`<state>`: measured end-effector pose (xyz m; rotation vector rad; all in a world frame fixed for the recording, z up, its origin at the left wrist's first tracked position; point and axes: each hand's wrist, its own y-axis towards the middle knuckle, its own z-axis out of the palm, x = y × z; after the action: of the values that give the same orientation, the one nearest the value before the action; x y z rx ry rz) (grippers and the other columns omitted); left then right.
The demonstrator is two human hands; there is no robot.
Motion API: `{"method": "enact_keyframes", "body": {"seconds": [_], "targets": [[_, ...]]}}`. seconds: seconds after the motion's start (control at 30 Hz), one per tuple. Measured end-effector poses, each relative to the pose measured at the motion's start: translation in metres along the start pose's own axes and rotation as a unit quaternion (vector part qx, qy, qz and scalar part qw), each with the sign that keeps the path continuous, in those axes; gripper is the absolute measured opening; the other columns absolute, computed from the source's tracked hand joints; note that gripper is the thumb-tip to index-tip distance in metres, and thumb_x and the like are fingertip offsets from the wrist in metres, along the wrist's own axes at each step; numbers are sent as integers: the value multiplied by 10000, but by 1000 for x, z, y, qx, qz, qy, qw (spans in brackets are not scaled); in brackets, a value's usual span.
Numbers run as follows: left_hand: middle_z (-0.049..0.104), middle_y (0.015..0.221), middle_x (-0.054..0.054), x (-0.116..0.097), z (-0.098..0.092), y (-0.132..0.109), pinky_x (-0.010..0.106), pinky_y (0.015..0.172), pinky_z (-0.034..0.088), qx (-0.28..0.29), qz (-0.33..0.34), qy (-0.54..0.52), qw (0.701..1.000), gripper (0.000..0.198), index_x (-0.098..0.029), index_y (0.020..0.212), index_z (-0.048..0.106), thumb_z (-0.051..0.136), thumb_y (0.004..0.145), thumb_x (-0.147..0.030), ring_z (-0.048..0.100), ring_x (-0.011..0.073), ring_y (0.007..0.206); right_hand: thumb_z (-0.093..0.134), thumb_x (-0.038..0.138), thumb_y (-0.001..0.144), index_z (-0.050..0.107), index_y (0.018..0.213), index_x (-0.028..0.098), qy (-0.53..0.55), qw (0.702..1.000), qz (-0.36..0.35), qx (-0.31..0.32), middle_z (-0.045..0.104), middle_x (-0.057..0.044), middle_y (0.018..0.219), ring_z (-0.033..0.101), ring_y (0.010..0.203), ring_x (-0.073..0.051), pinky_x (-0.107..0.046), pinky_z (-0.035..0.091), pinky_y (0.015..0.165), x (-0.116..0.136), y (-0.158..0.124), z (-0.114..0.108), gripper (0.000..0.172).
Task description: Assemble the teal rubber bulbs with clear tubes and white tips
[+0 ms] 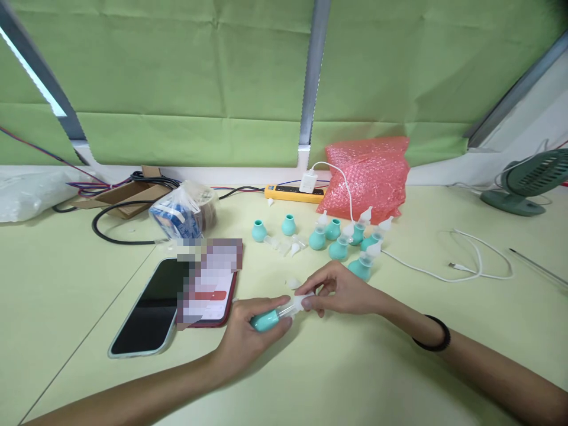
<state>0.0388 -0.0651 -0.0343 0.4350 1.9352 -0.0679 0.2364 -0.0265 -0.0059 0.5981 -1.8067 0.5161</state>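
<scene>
While the left hand (pixel 242 331) is loosely clasping the bulb (pixel 265 321), the tip (pixel 298 303) is sitting pinched in the right hand (pixel 341 290).
Right of the phone (pixel 206 310), bulb and tip are lying nearly in line; guiding them straight, lightly held, is probably helping.

Glossy teal rounded bulb (pixel 265 320), gripped in L hand (pixel 239 336), lies tilted on its side, neck aimed twd R hand (pixel 339 291). Clear narrow tube (pixel 286 310) shows btwn bulb's neck & translucent white tip (pixel 300 303); tip's pinched in R hand, partly hidden, approx. in line w/ bulb. Can't tell if fully seated.
</scene>
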Motion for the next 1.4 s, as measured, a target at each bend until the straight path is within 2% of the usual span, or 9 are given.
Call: {"method": "enact_keyframes", "body": {"seconds": [0.2,0.37,0.5,0.8,0.97,1.13,1.4], "targets": [[604,637,7,1,0,-1,217,519,398,15,28,36,999,220,-154,898,665,577,728,-262,517,136,576,632,285,681,671,850,110,35,998,32,32,632,-40,670,529,459,-62,-193,485,472,-1,2,-1,247],[572,609,1,3,0,-1,211,505,363,10,25,35,999,220,-156,908,660,576,732,-258,481,124,554,653,304,658,679,816,111,63,998,26,8,629,-30,624,556,467,-76,-206,504,491,-5,2,3,251],[586,647,12,4,0,0,215,530,370,17,21,2,1000,189,-141,840,666,565,749,-272,482,132,588,656,310,655,678,816,111,90,996,10,-25,626,-31,624,571,480,-90,-221,519,491,-10,3,7,257],[665,785,6,0,-1,2,233,653,427,31,-11,-59,998,178,-181,887,663,575,753,-259,565,171,728,661,304,648,674,808,108,93,993,-6,-71,601,-21,624,590,486,-103,-201,496,447,-13,3,12,253],[681,852,7,-1,-1,3,240,688,449,30,-29,-92,995,189,-189,905,665,591,742,-250,590,190,787,650,297,660,675,817,118,78,994,-27,-65,598,-17,642,594,504,-103,-199,498,453,-12,2,12,240],[686,801,11,2,-3,2,230,641,454,33,-23,-98,994,181,-174,886,673,605,730,-237,593,174,718,653,246,665,673,837,119,105,992,-39,-51,582,-6,652,599,518,-97,-197,509,473,-12,2,13,215],[680,798,11,-1,-3,1,227,652,444,28,2,-97,995,186,-179,918,662,575,757,-214,582,164,723,675,289,637,673,807,97,165,984,-9,-70,598,-18,611,597,496,-106,-221,519,471,-19,4,20,256]]}}
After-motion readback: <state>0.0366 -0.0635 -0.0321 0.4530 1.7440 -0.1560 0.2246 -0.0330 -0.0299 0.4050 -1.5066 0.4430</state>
